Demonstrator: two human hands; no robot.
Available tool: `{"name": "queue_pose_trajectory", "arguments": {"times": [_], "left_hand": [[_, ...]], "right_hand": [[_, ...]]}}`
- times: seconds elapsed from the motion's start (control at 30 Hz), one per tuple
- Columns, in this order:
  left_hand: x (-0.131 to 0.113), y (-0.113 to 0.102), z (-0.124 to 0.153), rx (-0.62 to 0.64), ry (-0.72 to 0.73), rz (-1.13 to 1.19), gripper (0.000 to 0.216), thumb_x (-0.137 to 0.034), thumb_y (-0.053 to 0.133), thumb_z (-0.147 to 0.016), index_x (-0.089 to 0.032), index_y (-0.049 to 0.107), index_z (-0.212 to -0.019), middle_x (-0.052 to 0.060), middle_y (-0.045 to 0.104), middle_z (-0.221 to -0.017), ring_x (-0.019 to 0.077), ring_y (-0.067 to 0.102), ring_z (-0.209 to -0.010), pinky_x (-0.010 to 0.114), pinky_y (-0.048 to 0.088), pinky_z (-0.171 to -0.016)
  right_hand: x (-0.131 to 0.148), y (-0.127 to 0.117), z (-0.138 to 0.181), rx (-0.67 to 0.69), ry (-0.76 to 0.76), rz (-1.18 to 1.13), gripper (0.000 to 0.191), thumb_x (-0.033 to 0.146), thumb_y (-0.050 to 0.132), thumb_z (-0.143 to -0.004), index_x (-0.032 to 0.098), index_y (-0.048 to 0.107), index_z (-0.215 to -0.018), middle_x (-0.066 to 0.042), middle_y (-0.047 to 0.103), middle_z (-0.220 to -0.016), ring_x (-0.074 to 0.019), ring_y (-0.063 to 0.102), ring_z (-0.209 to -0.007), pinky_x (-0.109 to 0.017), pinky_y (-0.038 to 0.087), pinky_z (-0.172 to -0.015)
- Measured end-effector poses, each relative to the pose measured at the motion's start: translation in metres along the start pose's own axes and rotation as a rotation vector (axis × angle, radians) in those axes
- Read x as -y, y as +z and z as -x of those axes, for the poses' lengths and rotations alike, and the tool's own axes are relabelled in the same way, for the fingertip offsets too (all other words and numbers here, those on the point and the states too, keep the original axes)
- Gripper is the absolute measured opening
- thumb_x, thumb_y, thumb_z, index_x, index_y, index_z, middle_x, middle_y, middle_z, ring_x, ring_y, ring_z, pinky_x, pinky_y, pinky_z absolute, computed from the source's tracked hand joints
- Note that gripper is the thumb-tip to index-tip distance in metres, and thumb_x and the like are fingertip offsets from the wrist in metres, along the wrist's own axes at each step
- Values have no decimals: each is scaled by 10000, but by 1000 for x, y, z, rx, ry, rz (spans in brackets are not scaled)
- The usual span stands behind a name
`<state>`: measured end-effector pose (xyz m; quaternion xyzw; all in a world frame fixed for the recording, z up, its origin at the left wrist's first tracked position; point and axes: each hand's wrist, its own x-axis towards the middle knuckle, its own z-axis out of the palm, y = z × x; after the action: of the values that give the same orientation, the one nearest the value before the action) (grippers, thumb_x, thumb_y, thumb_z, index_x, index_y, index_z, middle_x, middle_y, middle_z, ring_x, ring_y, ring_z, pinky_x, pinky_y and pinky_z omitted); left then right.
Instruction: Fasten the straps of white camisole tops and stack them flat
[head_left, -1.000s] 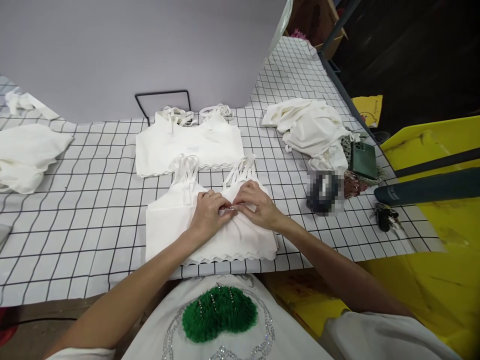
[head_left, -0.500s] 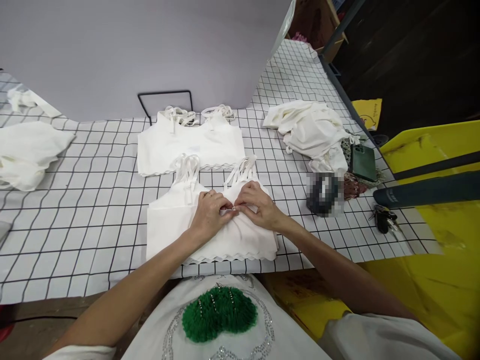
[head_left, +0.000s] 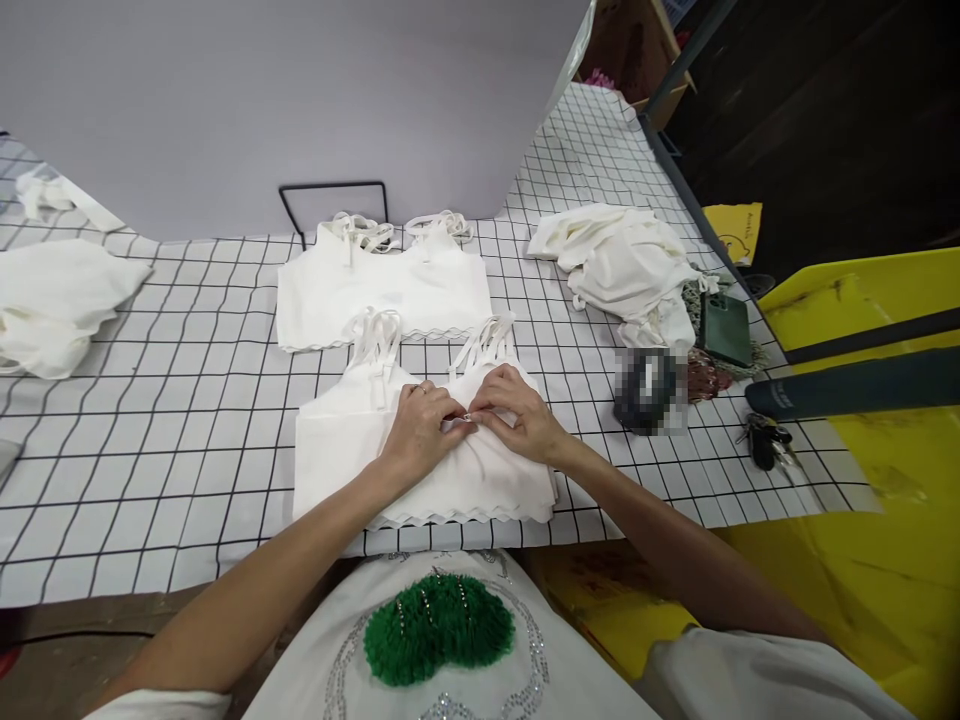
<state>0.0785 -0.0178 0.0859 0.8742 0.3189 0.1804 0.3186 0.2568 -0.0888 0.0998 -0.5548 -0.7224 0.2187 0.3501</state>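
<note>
A white bra top (head_left: 337,455) with a scalloped lower edge and thin straps lies in front of me, apparently with more layers beneath. Over its middle, my left hand (head_left: 424,425) is closed in a pinch, thumb against fingertips. My right hand (head_left: 517,415) pinches from the other side, and the fingertips of both hands meet at a small pale piece (head_left: 469,417) near the neckline. What this piece is cannot be made out, as the fingers cover most of it. Just beyond lies a second white bra top (head_left: 382,290), spread flat with its straps gathered at the top.
A large pale panel (head_left: 300,100) stands behind, with a black wire frame (head_left: 332,186) at its foot. White garments (head_left: 615,255) are heaped at the right, beside a green phone (head_left: 725,330) and keys (head_left: 765,442). Another white pile (head_left: 64,300) lies left on the checked tablecloth (head_left: 187,400).
Both hands keep the same pinch at the same spot, with hardly any finger movement. The camera view has shifted very slightly.
</note>
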Motion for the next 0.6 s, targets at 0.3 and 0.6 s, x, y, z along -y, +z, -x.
{"name": "queue_pose_trajectory", "arguments": {"times": [0.3, 0.6], "left_hand": [[1, 0, 0, -1, 16, 1, 119, -215, 772, -829, -188, 710, -731, 5, 652, -680, 192, 532, -739, 353, 351, -742], [0, 0, -1, 4, -3, 15, 135, -222, 794, -820, -177, 710, -724, 15, 671, -697, 197, 546, -747, 362, 361, -757]], "right_hand": [[0, 0, -1, -13, -34, -8, 123, 191, 595, -939, 216, 638, -826, -31, 656, -749, -225, 514, -895, -424, 419, -846], [-2, -7, -4, 65, -91, 84, 147, 168, 534, -949, 204, 615, -831, -33, 618, -755, -221, 496, -889, -422, 385, -857]]}}
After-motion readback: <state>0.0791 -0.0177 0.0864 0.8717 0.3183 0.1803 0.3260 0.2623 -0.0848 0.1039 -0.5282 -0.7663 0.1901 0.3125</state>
